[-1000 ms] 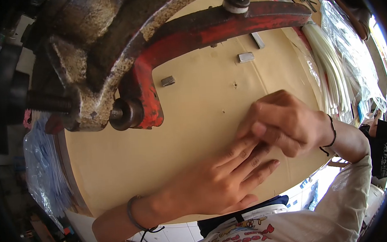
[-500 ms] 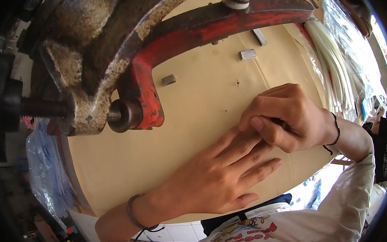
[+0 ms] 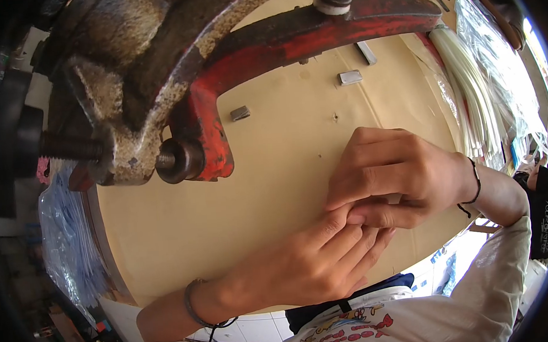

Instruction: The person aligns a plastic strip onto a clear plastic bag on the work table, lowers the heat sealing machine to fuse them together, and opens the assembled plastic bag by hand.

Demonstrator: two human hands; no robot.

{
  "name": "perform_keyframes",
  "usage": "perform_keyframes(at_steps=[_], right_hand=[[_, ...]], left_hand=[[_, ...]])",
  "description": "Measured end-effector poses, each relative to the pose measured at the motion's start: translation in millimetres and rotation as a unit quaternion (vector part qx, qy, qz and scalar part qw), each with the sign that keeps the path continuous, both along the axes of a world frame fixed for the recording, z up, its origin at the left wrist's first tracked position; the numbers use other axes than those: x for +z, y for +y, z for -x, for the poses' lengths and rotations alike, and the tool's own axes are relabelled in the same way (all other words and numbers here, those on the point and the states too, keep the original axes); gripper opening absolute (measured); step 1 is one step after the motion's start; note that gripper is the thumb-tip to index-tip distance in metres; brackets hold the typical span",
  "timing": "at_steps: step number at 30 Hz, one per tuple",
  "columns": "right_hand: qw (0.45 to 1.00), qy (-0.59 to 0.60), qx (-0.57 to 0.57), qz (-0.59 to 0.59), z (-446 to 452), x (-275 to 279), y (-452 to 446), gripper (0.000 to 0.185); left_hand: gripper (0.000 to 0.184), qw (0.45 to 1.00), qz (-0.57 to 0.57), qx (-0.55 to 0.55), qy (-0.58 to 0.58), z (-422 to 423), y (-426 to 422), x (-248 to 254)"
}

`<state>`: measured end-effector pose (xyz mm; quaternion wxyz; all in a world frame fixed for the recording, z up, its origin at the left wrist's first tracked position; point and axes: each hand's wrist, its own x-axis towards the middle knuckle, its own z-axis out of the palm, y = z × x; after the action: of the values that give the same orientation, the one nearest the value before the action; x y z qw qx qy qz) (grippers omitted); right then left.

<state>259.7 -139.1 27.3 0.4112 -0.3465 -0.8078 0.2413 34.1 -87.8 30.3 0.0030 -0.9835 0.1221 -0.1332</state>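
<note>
Over the tan board (image 3: pixel 273 152) my two hands meet at its front right. My left hand (image 3: pixel 310 256) reaches in from the left, its fingers bent and pressed together, with the fingertips tucked behind the other hand. My right hand (image 3: pixel 394 179) is closed in a pinch, thumb and fingers touching the left hand's index finger and thumb area. Anything between the fingertips is hidden or too small to make out. Each wrist wears a dark cord bracelet.
A heavy cast-metal machine (image 3: pixel 124 86) with a red arm (image 3: pixel 266 43) overhangs the board's back left. Small metal blocks (image 3: pixel 350 77) (image 3: pixel 240 113) lie beyond my hands. Bundled pale strips (image 3: pixel 463 78) run along the right edge; clear plastic bags (image 3: pixel 71 240) hang at left.
My left fingers have gone from stretched and spread to bent together. The right hand has shifted slightly left and down, its pinch now at the left hand's fingertips.
</note>
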Motion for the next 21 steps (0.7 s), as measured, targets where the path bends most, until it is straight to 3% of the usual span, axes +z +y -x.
perform_keyframes(at_steps=[9, 21], right_hand=[[1.000, -0.002, 0.021, 0.002, 1.4, 5.2, -2.7, 0.028], [1.000, 0.009, 0.019, 0.012, 1.3, 0.3, -6.2, 0.022]], left_hand=[[0.050, 0.998, -0.029, -0.019, -0.057, -1.7, 1.6, -3.4], [0.043, 0.998, -0.041, -0.008, -0.056, -0.3, -2.5, -4.3]])
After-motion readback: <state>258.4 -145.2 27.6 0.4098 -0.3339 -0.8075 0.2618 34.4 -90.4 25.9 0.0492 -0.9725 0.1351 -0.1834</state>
